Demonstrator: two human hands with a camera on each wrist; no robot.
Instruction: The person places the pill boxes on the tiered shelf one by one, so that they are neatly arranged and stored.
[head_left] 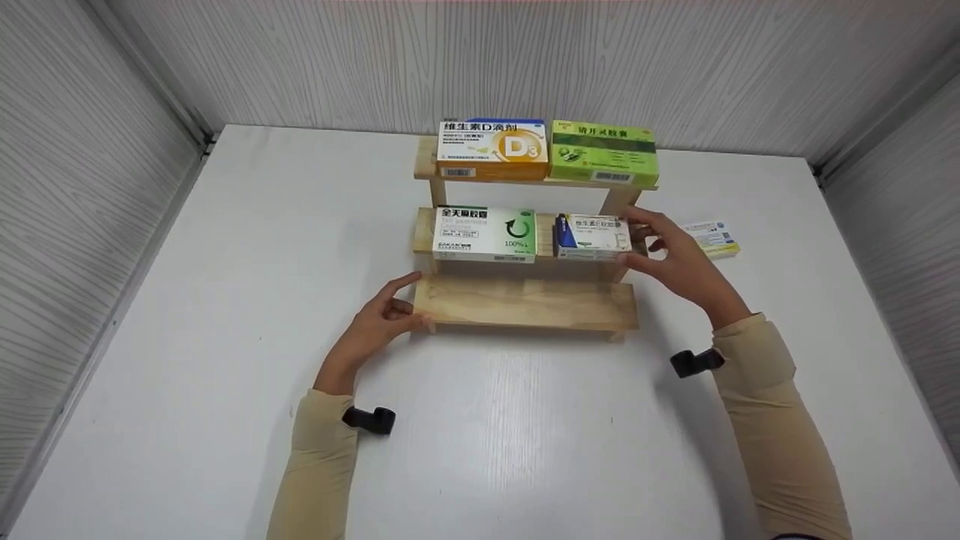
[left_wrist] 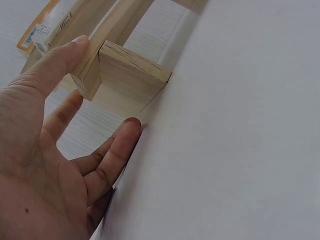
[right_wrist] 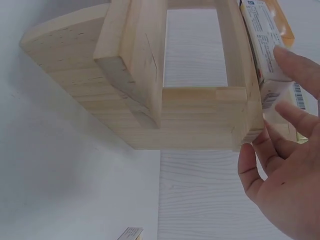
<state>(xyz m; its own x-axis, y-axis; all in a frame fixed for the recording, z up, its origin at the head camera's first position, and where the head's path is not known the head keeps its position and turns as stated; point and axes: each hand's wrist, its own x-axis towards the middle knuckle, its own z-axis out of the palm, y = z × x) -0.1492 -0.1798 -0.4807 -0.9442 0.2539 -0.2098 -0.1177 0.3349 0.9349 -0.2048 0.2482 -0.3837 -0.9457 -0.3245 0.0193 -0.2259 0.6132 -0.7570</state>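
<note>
A three-step wooden rack [head_left: 525, 300] stands on the white table. My left hand [head_left: 379, 315] grips the left end of its lowest step between thumb and fingers; in the left wrist view the thumb [left_wrist: 65, 57] lies along the step's edge. On the middle step, my right hand [head_left: 667, 251] holds the right end of a small white-and-blue medicine box [head_left: 594, 236], thumb at the front. Seen from the right wrist, lower fingers [right_wrist: 250, 167] touch the rack's end below that box. A white-and-green medicine box [head_left: 486, 234] sits to its left.
An orange-and-white vitamin D box [head_left: 493, 150] and a green medicine box [head_left: 604, 152] stand on the top step. Another white-and-yellow box [head_left: 716, 238] lies on the table behind my right hand. Grey wood-grain panels [head_left: 480, 60] wall the table's back and sides.
</note>
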